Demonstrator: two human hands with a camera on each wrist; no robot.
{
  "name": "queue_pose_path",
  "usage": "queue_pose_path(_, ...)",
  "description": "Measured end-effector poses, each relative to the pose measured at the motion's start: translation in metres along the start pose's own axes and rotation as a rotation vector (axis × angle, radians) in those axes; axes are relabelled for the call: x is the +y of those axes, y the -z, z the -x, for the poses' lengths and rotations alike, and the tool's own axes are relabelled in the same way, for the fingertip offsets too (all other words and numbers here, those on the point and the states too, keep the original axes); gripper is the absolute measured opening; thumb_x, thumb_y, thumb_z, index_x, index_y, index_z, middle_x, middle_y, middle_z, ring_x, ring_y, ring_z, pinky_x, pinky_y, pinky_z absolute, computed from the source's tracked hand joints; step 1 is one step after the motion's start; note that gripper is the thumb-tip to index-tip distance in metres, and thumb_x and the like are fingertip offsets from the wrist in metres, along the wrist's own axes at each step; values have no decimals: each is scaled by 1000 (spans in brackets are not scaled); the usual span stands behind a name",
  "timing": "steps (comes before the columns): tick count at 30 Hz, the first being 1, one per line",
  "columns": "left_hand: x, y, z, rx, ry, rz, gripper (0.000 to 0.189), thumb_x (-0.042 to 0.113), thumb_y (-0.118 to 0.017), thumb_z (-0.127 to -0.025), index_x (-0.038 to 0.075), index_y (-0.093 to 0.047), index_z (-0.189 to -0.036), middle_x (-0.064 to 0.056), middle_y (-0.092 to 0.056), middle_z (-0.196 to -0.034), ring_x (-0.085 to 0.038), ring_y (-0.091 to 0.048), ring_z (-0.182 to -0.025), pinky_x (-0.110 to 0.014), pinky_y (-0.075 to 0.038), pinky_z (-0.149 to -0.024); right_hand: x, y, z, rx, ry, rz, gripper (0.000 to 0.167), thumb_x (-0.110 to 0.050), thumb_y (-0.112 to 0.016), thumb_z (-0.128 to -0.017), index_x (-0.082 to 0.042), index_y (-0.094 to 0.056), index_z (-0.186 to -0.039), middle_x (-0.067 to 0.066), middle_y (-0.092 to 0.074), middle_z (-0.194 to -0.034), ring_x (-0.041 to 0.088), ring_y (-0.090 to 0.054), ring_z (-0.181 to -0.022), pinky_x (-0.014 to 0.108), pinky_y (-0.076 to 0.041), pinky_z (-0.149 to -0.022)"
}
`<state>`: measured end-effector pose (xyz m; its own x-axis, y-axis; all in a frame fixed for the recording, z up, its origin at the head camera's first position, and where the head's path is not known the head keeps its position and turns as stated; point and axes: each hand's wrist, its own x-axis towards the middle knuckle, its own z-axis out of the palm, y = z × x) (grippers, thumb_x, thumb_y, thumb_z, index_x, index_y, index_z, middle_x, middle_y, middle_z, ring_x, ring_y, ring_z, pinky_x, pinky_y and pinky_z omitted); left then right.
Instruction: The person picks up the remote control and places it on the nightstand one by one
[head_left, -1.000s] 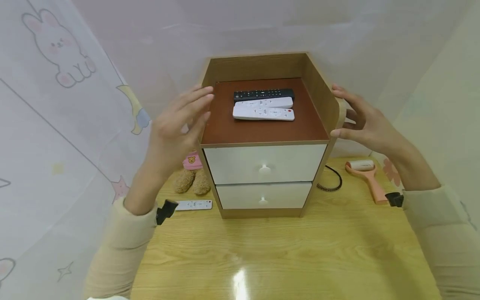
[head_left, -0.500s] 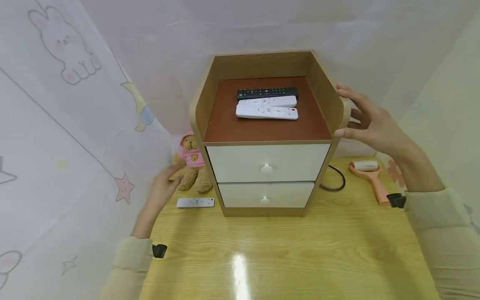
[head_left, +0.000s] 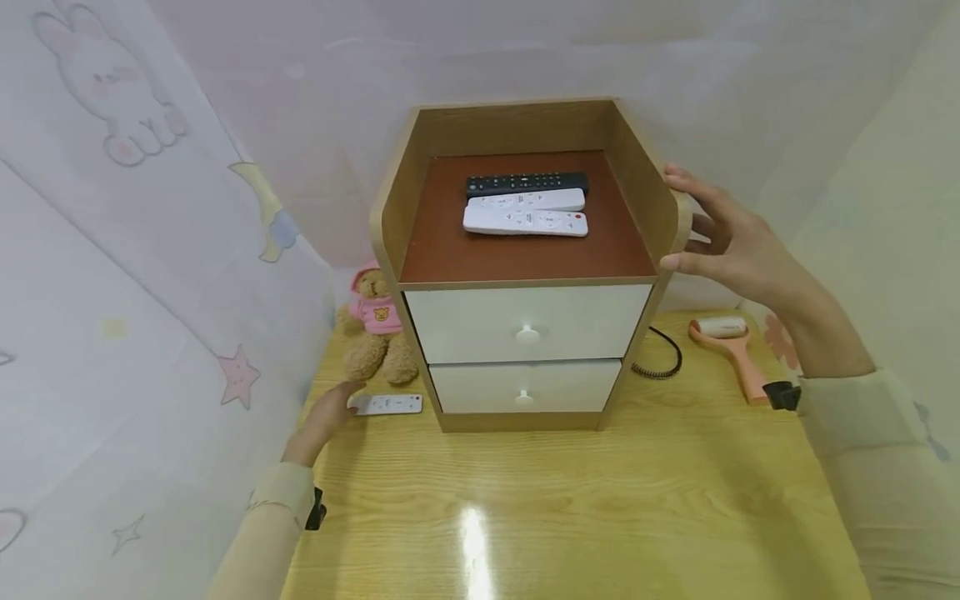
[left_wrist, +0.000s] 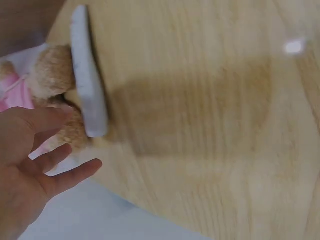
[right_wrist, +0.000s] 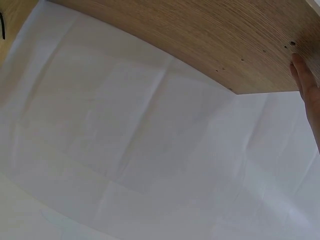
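Note:
On the wooden table, a white remote control [head_left: 388,405] lies in front of the teddy bear, left of a small drawer cabinet [head_left: 528,423]. My left hand [head_left: 324,421] is at the remote's left end in the head view. In the left wrist view, its spread fingers are beside the white remote [left_wrist: 90,80], with a small gap visible. My right hand [head_left: 742,246] rests against the cabinet's right side panel, thumb at the front edge and fingers on the outer face. Fingertips touch that panel [right_wrist: 200,42] in the right wrist view.
On the cabinet top lie a black remote [head_left: 525,183] and two white remotes [head_left: 525,221], one overlapping the other. A teddy bear [head_left: 381,317] in pink sits left of the cabinet. To the right are a coiled black cord [head_left: 656,373] and an orange lint roller [head_left: 735,350].
My left hand has left the cabinet's left side and come down to the white remote on the table. The right hand stays at the right panel.

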<state>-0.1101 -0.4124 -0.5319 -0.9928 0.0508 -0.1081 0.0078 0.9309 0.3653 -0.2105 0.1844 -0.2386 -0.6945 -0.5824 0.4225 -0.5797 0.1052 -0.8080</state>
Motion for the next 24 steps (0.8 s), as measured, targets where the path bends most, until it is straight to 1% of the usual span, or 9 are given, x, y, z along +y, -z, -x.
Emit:
queue_pose_path(3,-7,-11,-3,-2,-29,-9,57,-10,-71,-79,-9,-50,-133,-31,-49,-134,-49,-47,-120,-58,-42,-98,-1,0,-3,2,3,-1,89,23,-65,-77,-13,-31,-151,0,-17,-160,20,-46,-128,17,-45,-96)
queue_pose_path(6,-10,-20,-5,-1,-42,-4,59,-10,-73,-78,-9,-51,-133,-29,-50,-134,-48,-47,-121,-59,-40,-100,0,0,-5,4,10,-27,88,23,-65,-77,-12,-32,-151,0,-17,-160,21,-47,-126,18,-46,-96)
queue_pose_path(7,-11,-22,-6,-4,-46,-6,59,-10,-73,-78,-8,-51,-132,-30,-50,-133,-49,-47,-121,-59,-40,-100,1,0,-5,5,10,-24,88,23,-66,-77,-12,-33,-151,0,-17,-160,20,-47,-126,17,-46,-96)
queue_pose_path(12,-13,-32,-11,-51,-20,-19,52,-7,-69,-83,-4,-53,-132,-28,-50,-134,-48,-47,-121,-60,-40,-99,5,1,-3,-4,43,-84,87,26,-63,-77,-9,-32,-150,3,-16,-161,21,-47,-126,19,-46,-96)
queue_pose_path(14,-12,-34,-13,-64,-3,-29,50,-6,-68,-85,-3,-53,-133,-27,-50,-135,-48,-47,-121,-60,-41,-98,6,1,-2,-4,48,-87,87,26,-63,-77,-9,-32,-150,4,-15,-161,21,-47,-125,19,-46,-96)
queue_pose_path(18,-12,-35,-13,-55,16,-44,48,-6,-68,-85,-2,-55,-131,-28,-52,-131,-49,-49,-118,-61,-44,-93,8,1,-2,-10,49,-98,87,26,-63,-77,-9,-31,-151,3,-15,-161,21,-46,-126,19,-46,-96)
queue_pose_path(24,-11,-35,-14,-54,9,-30,47,-4,-70,-84,-3,-57,-129,-27,-54,-129,-47,-50,-118,-60,-45,-93,8,1,-1,-11,57,-115,87,26,-63,-77,-8,-31,-150,4,-14,-161,21,-47,-126,19,-46,-96)
